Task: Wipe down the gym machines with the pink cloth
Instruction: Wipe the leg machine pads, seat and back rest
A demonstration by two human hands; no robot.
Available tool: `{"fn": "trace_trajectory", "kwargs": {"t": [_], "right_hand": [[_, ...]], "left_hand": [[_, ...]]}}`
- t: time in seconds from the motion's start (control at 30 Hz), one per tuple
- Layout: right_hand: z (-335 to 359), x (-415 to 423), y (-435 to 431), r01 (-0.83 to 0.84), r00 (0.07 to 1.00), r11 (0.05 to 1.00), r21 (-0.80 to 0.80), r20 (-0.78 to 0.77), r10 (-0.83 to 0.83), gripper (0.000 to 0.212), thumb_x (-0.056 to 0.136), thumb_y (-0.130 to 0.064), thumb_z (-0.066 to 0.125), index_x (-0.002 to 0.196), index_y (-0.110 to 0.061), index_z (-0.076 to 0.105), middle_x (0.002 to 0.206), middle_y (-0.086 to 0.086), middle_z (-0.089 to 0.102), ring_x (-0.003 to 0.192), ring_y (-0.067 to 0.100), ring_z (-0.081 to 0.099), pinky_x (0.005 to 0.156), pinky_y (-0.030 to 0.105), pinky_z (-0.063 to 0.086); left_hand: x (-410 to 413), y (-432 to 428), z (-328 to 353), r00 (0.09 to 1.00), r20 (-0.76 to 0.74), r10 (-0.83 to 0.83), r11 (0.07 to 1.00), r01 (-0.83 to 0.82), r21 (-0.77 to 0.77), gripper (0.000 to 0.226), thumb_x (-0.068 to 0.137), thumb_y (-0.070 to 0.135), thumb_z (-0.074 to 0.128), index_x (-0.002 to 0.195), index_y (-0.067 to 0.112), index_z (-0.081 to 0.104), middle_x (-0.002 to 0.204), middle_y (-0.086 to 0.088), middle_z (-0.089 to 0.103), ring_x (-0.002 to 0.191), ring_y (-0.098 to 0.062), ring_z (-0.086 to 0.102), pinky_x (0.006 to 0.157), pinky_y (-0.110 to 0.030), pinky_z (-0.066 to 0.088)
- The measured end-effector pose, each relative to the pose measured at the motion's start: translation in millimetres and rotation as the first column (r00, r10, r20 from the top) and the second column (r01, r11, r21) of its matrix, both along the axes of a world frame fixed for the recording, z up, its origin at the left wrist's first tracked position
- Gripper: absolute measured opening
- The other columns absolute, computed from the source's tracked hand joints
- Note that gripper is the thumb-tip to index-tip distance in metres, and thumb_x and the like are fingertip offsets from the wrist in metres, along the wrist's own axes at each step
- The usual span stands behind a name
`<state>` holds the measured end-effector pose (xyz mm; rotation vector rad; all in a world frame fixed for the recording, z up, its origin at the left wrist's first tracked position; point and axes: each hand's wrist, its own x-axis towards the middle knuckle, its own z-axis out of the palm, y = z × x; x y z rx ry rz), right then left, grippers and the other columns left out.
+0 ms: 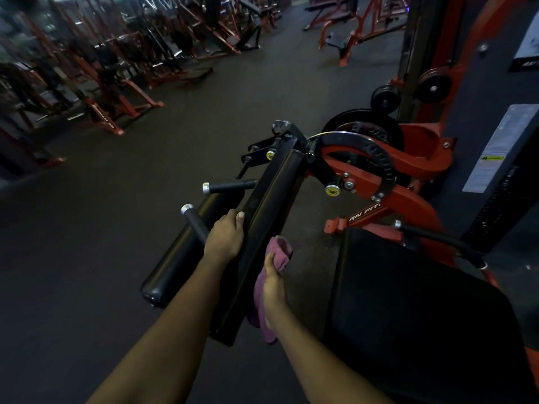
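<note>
A red and black gym machine (379, 182) stands in front of me. Its long black padded arm (271, 199) slants from the pivot down toward me. My left hand (226, 237) grips the left edge of that pad, thumb on top. My right hand (272, 282) holds the pink cloth (280, 252) against the pad's right side; part of the cloth hangs below my wrist. A second black roller pad (180, 255) lies parallel on the left, partly behind my left hand.
Two short black handles with silver caps (204, 188) stick out left of the pad. The machine's black seat pad (408, 301) fills the lower right, the weight-stack tower (495, 141) stands at right. Rows of red machines (110, 83) line the far left across the dark rubber floor (87, 228).
</note>
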<state>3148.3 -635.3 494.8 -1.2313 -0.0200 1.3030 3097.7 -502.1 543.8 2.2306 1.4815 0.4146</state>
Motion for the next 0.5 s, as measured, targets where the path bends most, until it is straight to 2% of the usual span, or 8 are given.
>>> {"fn": "trace_trajectory", "kwargs": {"t": [0.1, 0.23, 0.33, 0.4, 0.43, 0.5], "right_hand": [[6.6, -21.3, -36.0, -0.044, 0.999, 0.999, 0.026, -0.002, 0.044, 0.066, 0.103, -0.051, 0.045, 0.156, -0.012, 0.037, 0.157, 0.008, 0.043, 0.145, 0.027, 0.04, 0.116, 0.035, 0.03], [16.0, -23.3, -84.5, -0.13, 0.988, 0.99, 0.045, 0.095, 0.126, 0.062, 0.103, -0.052, 0.047, 0.149, -0.011, 0.048, 0.146, 0.009, 0.055, 0.133, 0.024, 0.052, 0.11, 0.029, 0.038], [34.3, -14.0, -133.3, -0.165, 0.972, 0.984, 0.063, 0.179, 0.151, 0.044, 0.104, -0.045, 0.048, 0.13, -0.012, 0.059, 0.11, 0.002, 0.068, 0.105, 0.016, 0.061, 0.091, 0.017, 0.044], [42.6, -5.9, -154.7, -0.199, 0.954, 0.98, 0.015, 0.231, 0.19, 0.042, 0.098, -0.052, 0.052, 0.123, -0.019, 0.056, 0.096, -0.003, 0.059, 0.103, 0.018, 0.055, 0.096, 0.027, 0.042], [41.2, -0.9, -167.1, -0.215, 0.942, 0.977, -0.013, 0.261, 0.211, 0.044, 0.096, -0.055, 0.054, 0.122, -0.02, 0.055, 0.095, -0.003, 0.057, 0.101, 0.019, 0.054, 0.096, 0.031, 0.042], [42.2, 9.4, -193.2, -0.23, 0.918, 0.971, -0.065, 0.318, 0.238, 0.043, 0.102, -0.048, 0.053, 0.125, -0.013, 0.058, 0.1, 0.0, 0.059, 0.093, 0.015, 0.056, 0.09, 0.032, 0.044]], "left_hand": [[-21.6, -34.5, 9.2, 1.0, 0.025, 0.008, 0.999, -0.01, 0.053, 0.041, 0.108, 0.043, 0.029, 0.116, 0.016, 0.059, 0.118, -0.01, 0.064, 0.111, -0.032, 0.059, 0.094, -0.049, 0.048], [-45.0, -84.7, 20.0, 0.993, 0.112, 0.034, 0.99, -0.048, 0.131, 0.038, 0.107, 0.043, 0.03, 0.102, 0.017, 0.057, 0.105, -0.008, 0.064, 0.098, -0.032, 0.061, 0.086, -0.051, 0.051], [-66.2, -134.0, 26.4, 0.977, 0.211, 0.023, 0.979, -0.064, 0.193, 0.034, 0.107, 0.039, 0.033, 0.096, 0.017, 0.056, 0.099, -0.006, 0.063, 0.092, -0.029, 0.06, 0.081, -0.048, 0.05], [-73.2, -162.2, 27.1, 0.967, 0.253, 0.008, 0.972, -0.066, 0.224, 0.032, 0.107, 0.037, 0.035, 0.091, 0.019, 0.055, 0.093, -0.004, 0.062, 0.087, -0.028, 0.059, 0.077, -0.045, 0.049], [-76.9, -179.8, 28.0, 0.963, 0.269, 0.009, 0.97, -0.073, 0.23, 0.03, 0.107, 0.036, 0.036, 0.088, 0.02, 0.053, 0.09, -0.003, 0.06, 0.086, -0.026, 0.058, 0.074, -0.042, 0.047], [-81.4, -210.1, 22.5, 0.954, 0.3, 0.012, 0.971, -0.083, 0.222, 0.028, 0.108, 0.034, 0.038, 0.084, 0.025, 0.049, 0.086, -0.001, 0.059, 0.083, -0.024, 0.057, 0.071, -0.038, 0.042]]}}
